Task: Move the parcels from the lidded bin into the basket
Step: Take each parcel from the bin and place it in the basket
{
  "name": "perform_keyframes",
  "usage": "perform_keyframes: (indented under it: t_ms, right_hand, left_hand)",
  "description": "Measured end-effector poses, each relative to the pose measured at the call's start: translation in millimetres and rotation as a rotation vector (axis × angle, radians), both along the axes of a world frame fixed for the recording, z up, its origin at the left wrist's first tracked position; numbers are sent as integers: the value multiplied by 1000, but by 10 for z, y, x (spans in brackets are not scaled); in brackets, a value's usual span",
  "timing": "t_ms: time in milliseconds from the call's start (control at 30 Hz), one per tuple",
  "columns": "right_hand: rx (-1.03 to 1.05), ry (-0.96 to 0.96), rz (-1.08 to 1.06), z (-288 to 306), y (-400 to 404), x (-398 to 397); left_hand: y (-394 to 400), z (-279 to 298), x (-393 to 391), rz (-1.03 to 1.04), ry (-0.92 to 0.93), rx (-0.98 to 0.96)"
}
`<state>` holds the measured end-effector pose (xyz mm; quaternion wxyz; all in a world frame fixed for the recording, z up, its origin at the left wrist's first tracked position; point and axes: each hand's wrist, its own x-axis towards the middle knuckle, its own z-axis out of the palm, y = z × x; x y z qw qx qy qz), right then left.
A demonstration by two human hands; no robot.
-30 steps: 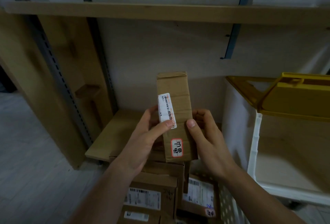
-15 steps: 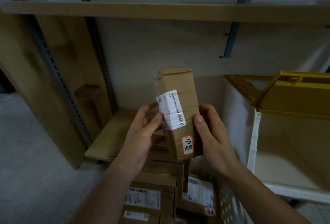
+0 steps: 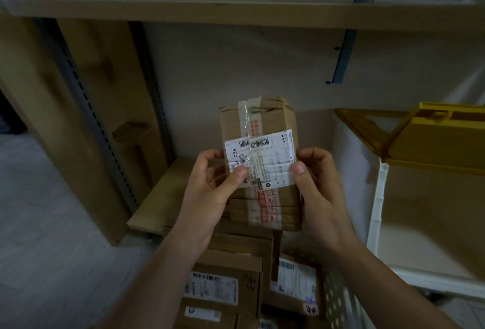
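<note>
Both hands raised, left hand (image 3: 207, 192) and right hand (image 3: 319, 192) gripping a cardboard parcel (image 3: 259, 163) by its side edges, thumbs on the white label (wrinkled, barcoded). Parcel upright, above the basket (image 3: 338, 307), which holds more taped brown boxes. Right of parcel: white lidded bin (image 3: 378, 197), yellow lid (image 3: 430, 142) open.

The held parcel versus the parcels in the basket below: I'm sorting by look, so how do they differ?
The held parcel is up in the air, gripped by the left hand and right hand; the basket parcels lie stacked. Its label wraps around an edge, theirs lie flat. It carries red-printed tape; theirs shows none. All are brown cardboard with white labels.
</note>
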<state>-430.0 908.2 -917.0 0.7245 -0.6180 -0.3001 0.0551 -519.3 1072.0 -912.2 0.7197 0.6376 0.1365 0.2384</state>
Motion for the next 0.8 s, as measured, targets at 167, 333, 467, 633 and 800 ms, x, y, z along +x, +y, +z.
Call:
perform_keyframes:
  t_ms: [167, 333, 467, 633, 800]
  right_hand:
    - [32, 64, 42, 29, -13, -20]
    - [29, 65, -2, 33, -8, -5]
    - [21, 65, -3, 35, -37, -10]
    - [1, 80, -14, 22, -40, 1]
    - [-20, 120, -40, 52, -37, 31]
  left_hand:
    - [30, -29, -9, -80, -7, 6]
    - [23, -75, 9, -102, -8, 106]
    - [34, -98, 25, -88, -5, 117]
    - [21, -97, 21, -88, -5, 130]
    - [9, -72, 13, -70, -12, 154]
